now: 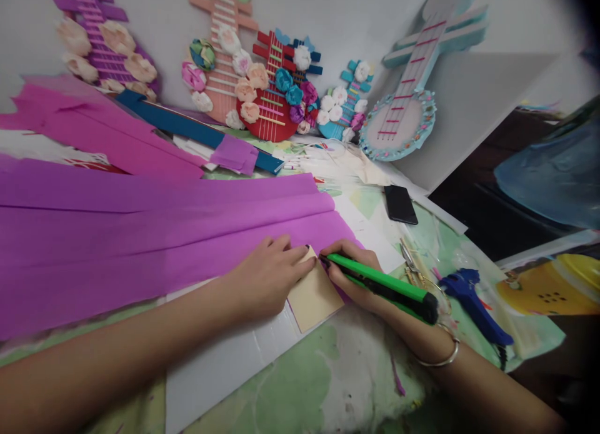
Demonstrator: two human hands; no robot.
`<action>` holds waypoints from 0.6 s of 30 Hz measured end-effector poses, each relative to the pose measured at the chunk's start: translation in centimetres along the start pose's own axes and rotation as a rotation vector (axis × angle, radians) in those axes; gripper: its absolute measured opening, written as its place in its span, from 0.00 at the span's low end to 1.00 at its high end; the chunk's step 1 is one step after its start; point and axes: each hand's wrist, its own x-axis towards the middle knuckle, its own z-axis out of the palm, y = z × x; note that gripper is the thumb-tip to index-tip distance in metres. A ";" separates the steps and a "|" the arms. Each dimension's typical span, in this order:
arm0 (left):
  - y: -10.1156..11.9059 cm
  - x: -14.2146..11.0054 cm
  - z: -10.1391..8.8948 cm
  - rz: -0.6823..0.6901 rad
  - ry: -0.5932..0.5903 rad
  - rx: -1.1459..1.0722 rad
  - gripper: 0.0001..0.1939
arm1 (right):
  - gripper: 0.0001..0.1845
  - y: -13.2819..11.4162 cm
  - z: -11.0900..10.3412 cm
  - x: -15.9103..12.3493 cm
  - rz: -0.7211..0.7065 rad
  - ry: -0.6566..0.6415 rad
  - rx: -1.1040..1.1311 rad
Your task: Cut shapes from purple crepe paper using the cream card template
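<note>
Left hand point(265, 277): palm down, fingers slightly spread, fingertips pressing the cream card point(319, 296).
Right hand point(354, 271): pinching the green cutter point(384, 277), its tip at the card's right edge.
Cream card: over the purple sheet point(140, 227) and white board point(215, 359), toward the front edge of the table point(290, 384).
Right corner: blue glue gun point(482, 315) lying nearby.
Back edge: I see instrument models point(262, 127) standing in a row.

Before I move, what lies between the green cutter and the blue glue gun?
In the head view, the scissors lie between the green cutter and the blue glue gun, with a small pink piece near the gun.
</note>
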 end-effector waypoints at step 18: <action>0.1 0.0 0.0 -0.001 -0.011 0.028 0.30 | 0.08 -3.0 -0.6 -1.6 0.068 0.025 -0.075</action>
